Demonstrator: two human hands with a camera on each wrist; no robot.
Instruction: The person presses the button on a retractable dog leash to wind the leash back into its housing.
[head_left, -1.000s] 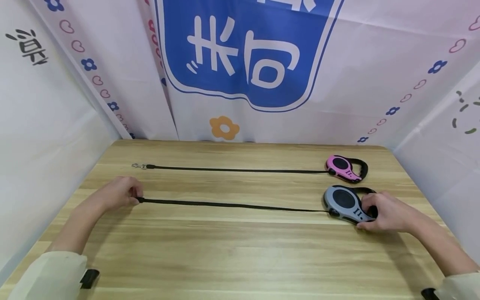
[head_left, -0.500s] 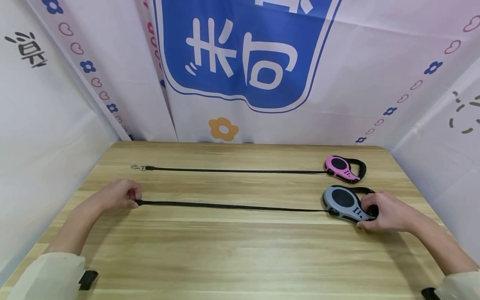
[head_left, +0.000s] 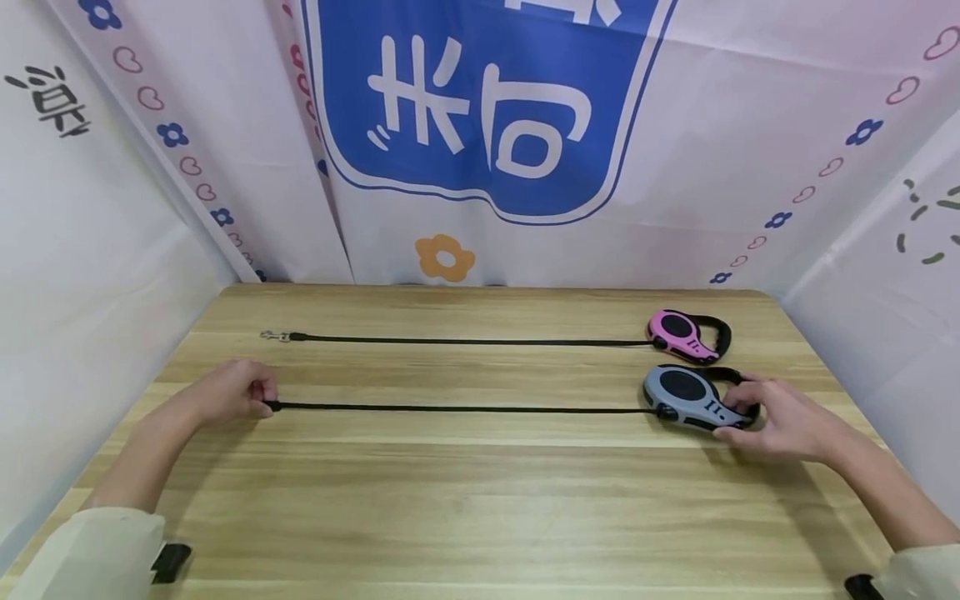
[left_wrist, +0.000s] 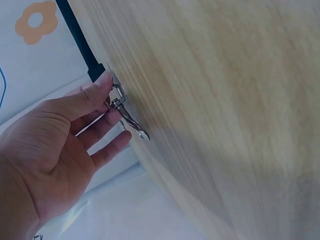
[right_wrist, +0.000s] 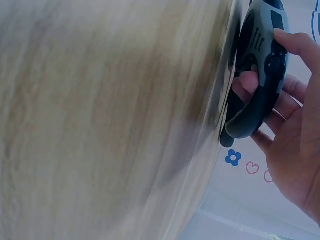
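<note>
Two retractable dog leashes are drawn out left to right across the wooden table (head_left: 450, 517). My left hand (head_left: 232, 392) pinches the near leash's black strap (head_left: 450, 409) at its left end. In the left wrist view the metal snap hook (left_wrist: 131, 120) shows past the thumb, beside the fingers. My right hand (head_left: 787, 421) holds the grey leash housing (head_left: 684, 386) at its handle end, thumb on the side and fingers through the grip in the right wrist view. Between both hands the strap runs straight. Untouched behind it, the pink leash (head_left: 675, 327) lies with its own strap extended.
The far leash's snap hook (head_left: 274, 336) lies at the back left, a little behind my left hand. Printed cloth walls (head_left: 480, 225) enclose the table's back and sides. The pink housing sits close behind the grey one.
My right hand has shifted the grey housing slightly back, toward the pink leash. The near strap, slightly slanted before, now runs straighter and almost level. The left hand keeps its pinch.
</note>
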